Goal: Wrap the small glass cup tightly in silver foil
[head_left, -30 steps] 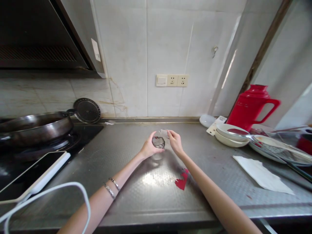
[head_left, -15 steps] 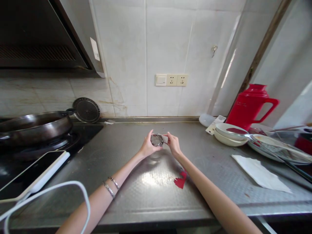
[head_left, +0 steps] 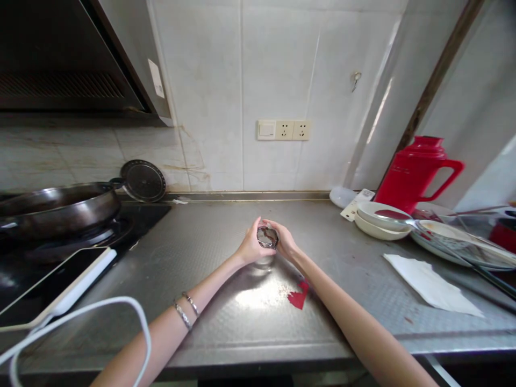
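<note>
A small round glass jar (head_left: pixel 267 237) with a dark rim is in the middle of the view, above the steel counter (head_left: pixel 189 242). My left hand (head_left: pixel 250 246) wraps round its left side, thumb at the near edge. Against the jar's right and far side lies my right hand (head_left: pixel 284 239), its fingers curved round it. Parts of the jar are hidden by the fingers. Nearer to me, a torn red piece (head_left: pixel 298 295) rests on the counter beside my right forearm.
At left are a pan (head_left: pixel 60 212) on the stove, a phone (head_left: pixel 52 287) and a looping white cable (head_left: pixel 116 301). Bowls (head_left: pixel 381 228), a plate with utensils, a white paper (head_left: pixel 431 285) and a red thermos (head_left: pixel 415 174) stand at right.
The jar and my left hand have shifted slightly right. My right hand has moved from a pinch beside the jar to curving round it.
</note>
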The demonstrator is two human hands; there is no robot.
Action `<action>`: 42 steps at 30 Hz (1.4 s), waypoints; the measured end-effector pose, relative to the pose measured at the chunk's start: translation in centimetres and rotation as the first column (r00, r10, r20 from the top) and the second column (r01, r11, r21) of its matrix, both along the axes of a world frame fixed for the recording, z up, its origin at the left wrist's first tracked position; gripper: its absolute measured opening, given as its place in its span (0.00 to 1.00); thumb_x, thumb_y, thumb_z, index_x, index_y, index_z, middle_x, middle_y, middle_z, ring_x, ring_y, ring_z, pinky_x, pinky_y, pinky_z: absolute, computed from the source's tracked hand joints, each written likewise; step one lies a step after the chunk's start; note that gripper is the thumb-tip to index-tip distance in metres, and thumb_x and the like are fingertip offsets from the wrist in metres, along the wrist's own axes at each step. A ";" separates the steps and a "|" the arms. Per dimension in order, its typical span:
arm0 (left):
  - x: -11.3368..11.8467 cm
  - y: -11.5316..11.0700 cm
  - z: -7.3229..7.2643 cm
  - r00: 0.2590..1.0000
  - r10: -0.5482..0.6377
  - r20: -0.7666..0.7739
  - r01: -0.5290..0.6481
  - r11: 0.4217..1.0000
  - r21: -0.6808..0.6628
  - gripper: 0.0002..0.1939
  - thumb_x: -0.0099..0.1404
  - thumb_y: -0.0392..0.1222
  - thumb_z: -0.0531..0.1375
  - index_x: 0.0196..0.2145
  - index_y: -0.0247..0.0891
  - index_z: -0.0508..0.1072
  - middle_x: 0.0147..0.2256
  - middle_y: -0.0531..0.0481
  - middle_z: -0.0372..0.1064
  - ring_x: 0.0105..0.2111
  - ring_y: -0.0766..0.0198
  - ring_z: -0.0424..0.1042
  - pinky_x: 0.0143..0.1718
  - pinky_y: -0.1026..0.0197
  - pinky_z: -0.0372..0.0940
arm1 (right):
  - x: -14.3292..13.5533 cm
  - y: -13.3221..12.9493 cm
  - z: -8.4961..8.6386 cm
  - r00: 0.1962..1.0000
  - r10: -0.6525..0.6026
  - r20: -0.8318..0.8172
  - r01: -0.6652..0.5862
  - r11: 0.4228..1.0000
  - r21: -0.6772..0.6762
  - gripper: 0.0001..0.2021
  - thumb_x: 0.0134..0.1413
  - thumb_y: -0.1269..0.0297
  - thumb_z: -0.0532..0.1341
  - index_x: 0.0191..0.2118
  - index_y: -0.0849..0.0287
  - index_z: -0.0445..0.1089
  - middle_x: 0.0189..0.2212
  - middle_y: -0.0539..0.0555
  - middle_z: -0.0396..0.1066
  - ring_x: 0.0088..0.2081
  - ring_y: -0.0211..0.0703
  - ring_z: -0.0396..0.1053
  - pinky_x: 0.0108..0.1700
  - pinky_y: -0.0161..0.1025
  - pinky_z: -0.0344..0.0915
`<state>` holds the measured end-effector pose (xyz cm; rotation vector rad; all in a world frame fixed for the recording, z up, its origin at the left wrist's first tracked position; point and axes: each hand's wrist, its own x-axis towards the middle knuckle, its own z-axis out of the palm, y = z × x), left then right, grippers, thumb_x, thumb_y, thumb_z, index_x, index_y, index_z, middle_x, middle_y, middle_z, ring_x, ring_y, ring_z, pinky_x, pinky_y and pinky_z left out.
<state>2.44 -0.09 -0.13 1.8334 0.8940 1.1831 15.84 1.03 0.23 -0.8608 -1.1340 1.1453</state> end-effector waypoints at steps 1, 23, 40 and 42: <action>0.0 0.0 -0.1 1.000 -0.005 -0.003 0.005 1.000 -0.006 0.59 0.39 0.38 0.72 0.64 0.39 0.47 0.56 0.36 0.58 0.55 0.47 0.61 0.59 0.45 0.52 | 0.0 -0.2 0.1 1.000 0.027 -0.003 -0.027 1.000 -0.010 0.18 0.49 0.53 0.58 0.37 0.62 0.74 0.35 0.58 0.78 0.35 0.48 0.75 0.38 0.43 0.71; 0.4 0.9 -0.6 0.957 0.288 -0.026 -0.289 0.950 -0.121 0.63 0.36 0.43 0.74 0.64 0.29 0.45 0.50 0.33 0.64 0.51 0.45 0.64 0.55 0.44 0.55 | -1.2 0.1 -2.2 0.981 0.062 -0.186 -0.075 0.995 -0.061 0.23 0.48 0.43 0.60 0.40 0.57 0.75 0.38 0.52 0.77 0.43 0.48 0.73 0.52 0.45 0.64; 1.6 -1.0 1.7 0.942 0.119 0.315 0.010 0.925 -0.379 0.55 0.44 0.33 0.71 0.64 0.32 0.46 0.50 0.36 0.67 0.46 0.55 0.71 0.53 0.50 0.62 | 1.0 0.2 -0.1 0.975 -0.125 -0.185 0.105 0.988 -0.113 0.26 0.49 0.42 0.57 0.45 0.58 0.71 0.42 0.56 0.76 0.39 0.49 0.74 0.40 0.43 0.68; 1.4 -1.1 2.0 0.939 0.135 0.315 -0.009 0.929 -0.370 0.48 0.42 0.34 0.72 0.59 0.32 0.57 0.46 0.39 0.70 0.43 0.56 0.72 0.51 0.52 0.63 | 0.8 -0.1 0.1 0.974 -0.114 -0.196 0.093 0.989 -0.112 0.25 0.49 0.43 0.57 0.45 0.58 0.72 0.42 0.56 0.76 0.38 0.49 0.74 0.39 0.43 0.68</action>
